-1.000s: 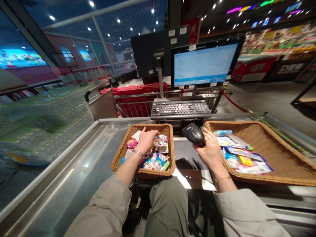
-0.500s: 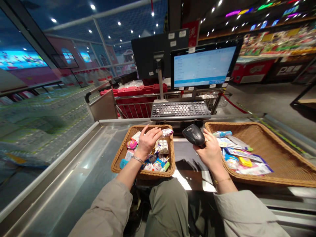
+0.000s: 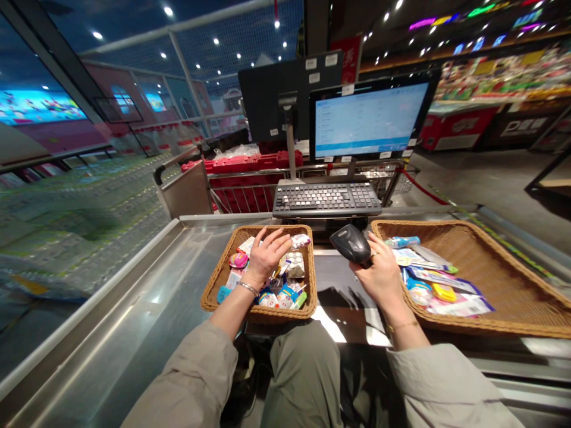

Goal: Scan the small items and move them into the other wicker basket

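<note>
My left hand [image 3: 266,257] is over the left wicker basket [image 3: 213,285], palm down, with its fingers stretched out and spread. Its fingertips are at a small white-and-purple package [image 3: 300,241] near the basket's far right corner; the thumb is hidden. Around the hand lie a pink round item [image 3: 238,260], a pack with white round pieces [image 3: 295,265] and blue-and-white packages [image 3: 286,295]. My right hand [image 3: 378,270] is closed around the handle of a black barcode scanner [image 3: 350,242], whose head tilts up and left between the two baskets.
On the right, a larger wicker basket [image 3: 521,276] holds several packages, one with a yellow item [image 3: 443,292]. Behind the metal counter [image 3: 147,297] are a keyboard [image 3: 328,197], a lit monitor [image 3: 368,122] and a shopping cart [image 3: 243,193].
My left hand has shifted slightly left and down, and the white-and-purple package has moved a little the same way. My right hand holds the scanner almost still.
</note>
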Demonstrator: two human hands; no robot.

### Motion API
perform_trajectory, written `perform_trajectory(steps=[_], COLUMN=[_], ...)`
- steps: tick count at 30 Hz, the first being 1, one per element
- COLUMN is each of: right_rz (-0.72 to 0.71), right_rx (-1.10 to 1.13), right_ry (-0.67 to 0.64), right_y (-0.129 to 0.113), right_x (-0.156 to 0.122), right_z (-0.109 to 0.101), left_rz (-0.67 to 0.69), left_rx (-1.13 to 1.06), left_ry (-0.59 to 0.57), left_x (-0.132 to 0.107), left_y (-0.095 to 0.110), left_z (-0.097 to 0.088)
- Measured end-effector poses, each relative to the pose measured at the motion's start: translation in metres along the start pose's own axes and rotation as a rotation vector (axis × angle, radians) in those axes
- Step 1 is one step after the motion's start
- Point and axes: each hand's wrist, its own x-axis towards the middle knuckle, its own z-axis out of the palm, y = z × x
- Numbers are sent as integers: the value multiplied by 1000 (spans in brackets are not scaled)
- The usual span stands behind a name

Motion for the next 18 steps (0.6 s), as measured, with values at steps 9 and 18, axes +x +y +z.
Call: perform_trajectory(steps=[9,18], right_rz=[-2,-1], right_rx=[-5,2], right_ry=[4,-2], right_y=[1,1], right_x=[0,-2], right_z=[-1,-1], left_rz=[55,142], left_rx=[75,59], left_ry=[-265,-397], left_x=[-6,-17], left_y=[-24,-61], left_z=[11,11])
